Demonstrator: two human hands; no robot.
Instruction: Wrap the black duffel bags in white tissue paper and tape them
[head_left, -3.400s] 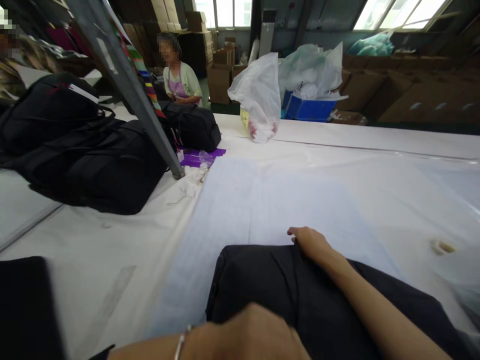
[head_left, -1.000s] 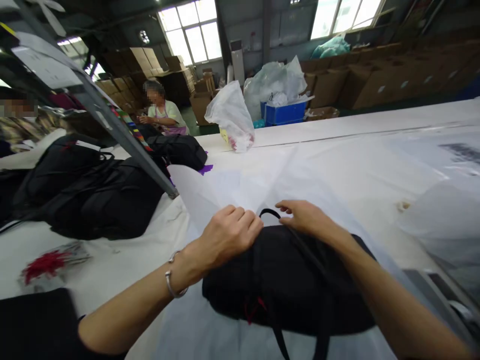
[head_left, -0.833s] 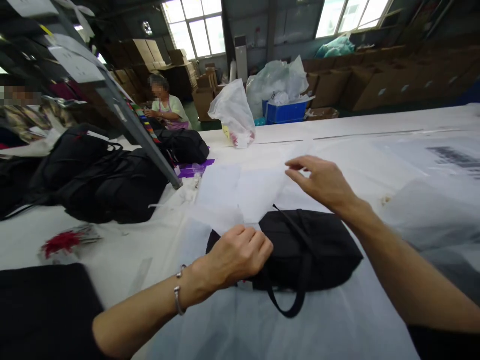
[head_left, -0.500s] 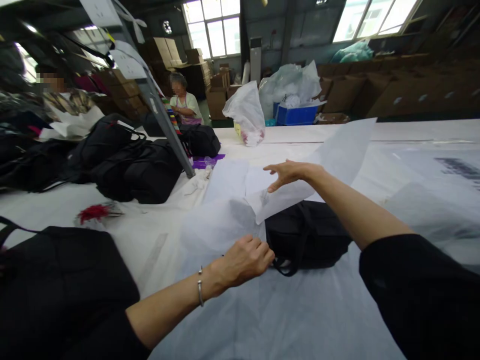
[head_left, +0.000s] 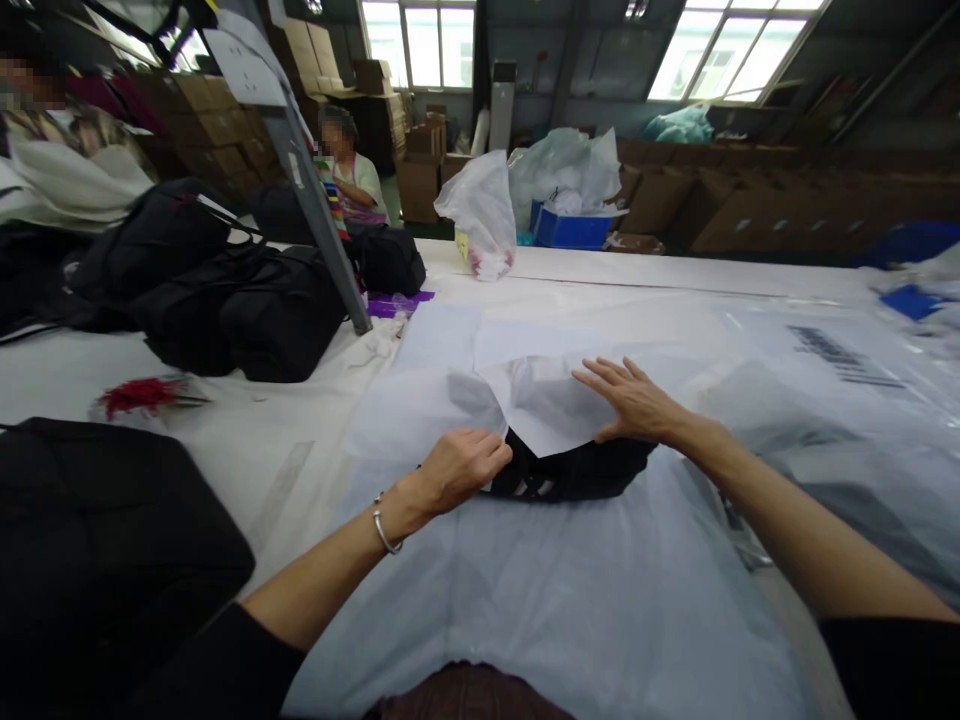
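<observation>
A black fabric bag (head_left: 592,472) lies in front of me on a pale plastic-like sheet (head_left: 540,580). White thin paper (head_left: 555,400) drapes over its top and far side, hiding much of it. My left hand (head_left: 461,468) is closed at the bag's left end, its fingers pinching the edge of the paper; the fingertips are partly hidden. On the right, my right hand (head_left: 634,405) rests with spread fingers on the paper over the bag, holding nothing.
Black bags (head_left: 277,310) are piled at the left behind a grey metal post (head_left: 315,210); another black bag (head_left: 112,530) sits near left. Red strands (head_left: 142,397) lie between them. A white plastic bag (head_left: 484,215) stands farther back. Two people work beyond the table.
My right hand has come down and spread onto the paper, which now covers more of the bag. The raised paper corner is down. My left hand has shifted slightly left and up in view.
</observation>
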